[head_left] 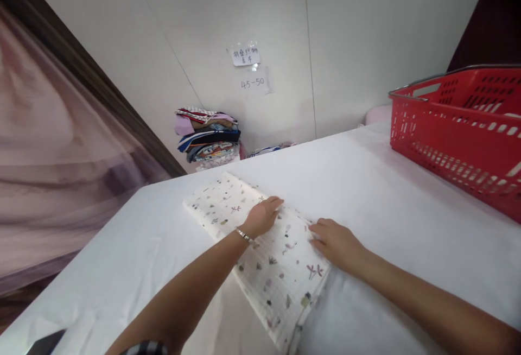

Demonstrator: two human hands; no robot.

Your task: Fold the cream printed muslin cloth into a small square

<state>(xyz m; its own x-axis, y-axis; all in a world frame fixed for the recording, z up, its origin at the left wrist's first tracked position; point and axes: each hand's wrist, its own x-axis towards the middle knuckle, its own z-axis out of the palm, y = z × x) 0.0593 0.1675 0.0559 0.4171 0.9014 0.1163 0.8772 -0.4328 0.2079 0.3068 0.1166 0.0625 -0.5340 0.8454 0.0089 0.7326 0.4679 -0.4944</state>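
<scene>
Left hand [262,217] lies outstretched on 1 printed cloth [273,274], right hand [336,242] (grip unclear) at its edge, 1 basket [459,132] beyond.

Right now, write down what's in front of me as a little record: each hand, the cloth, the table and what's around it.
Left hand: resting on the cloth, bracelet at the wrist
Right hand: fingers at the cloth's right edge
Cloth: white with small prints, layered, lying on the table
Table: white cover
Basket: red, right of both hands
Pile of fabrics: beyond the table's far edge
Wall: two paper notes, the lower reading 45-50
</scene>
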